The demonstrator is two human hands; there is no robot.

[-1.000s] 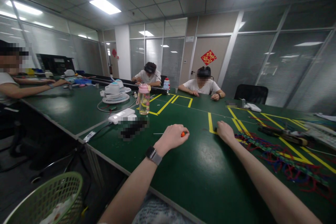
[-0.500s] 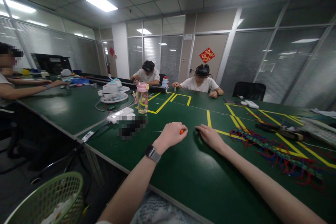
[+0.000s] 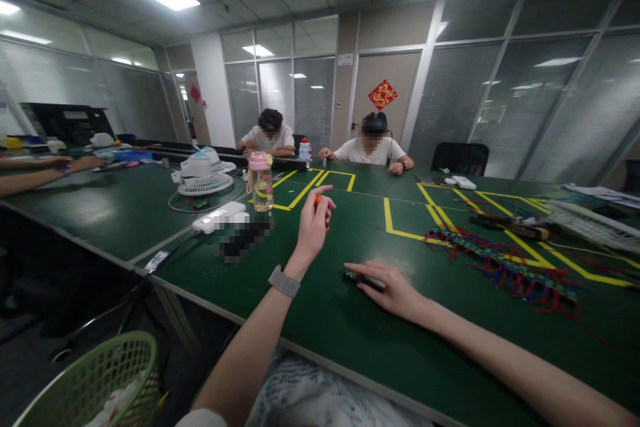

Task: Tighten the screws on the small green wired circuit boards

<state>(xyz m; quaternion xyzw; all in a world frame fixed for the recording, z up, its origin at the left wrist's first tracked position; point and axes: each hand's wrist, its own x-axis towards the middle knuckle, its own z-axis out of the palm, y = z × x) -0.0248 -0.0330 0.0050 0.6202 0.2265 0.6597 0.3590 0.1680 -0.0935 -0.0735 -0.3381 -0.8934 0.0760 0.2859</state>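
My left hand [image 3: 315, 220] is raised over the green table, its wrist wearing a watch with a grey band. Its fingers are curled round a small orange-and-black object [image 3: 319, 201], mostly covered by the fingers. The index finger points forward. My right hand [image 3: 387, 285] lies low at the table, closer to me. Thumb and fingers grip a black marker-like stick [image 3: 367, 279] with pale lettering near one end. The stick is almost level, at or just above the tabletop. The two hands are apart.
Left of my hands stand a pink-lidded bottle [image 3: 261, 183], a white power strip [image 3: 221, 217] and white fans [image 3: 205, 177]. Wired green circuit boards [image 3: 505, 267] lie to the right. Yellow tape [image 3: 410, 235] marks the table [image 3: 280, 373]. A green basket [image 3: 95, 360] stands below. Co-workers sit opposite.
My left hand has lifted and turned, its index finger extending. My right hand has moved down toward me, and the black stick now shows in its grip. The view has shifted slightly right.
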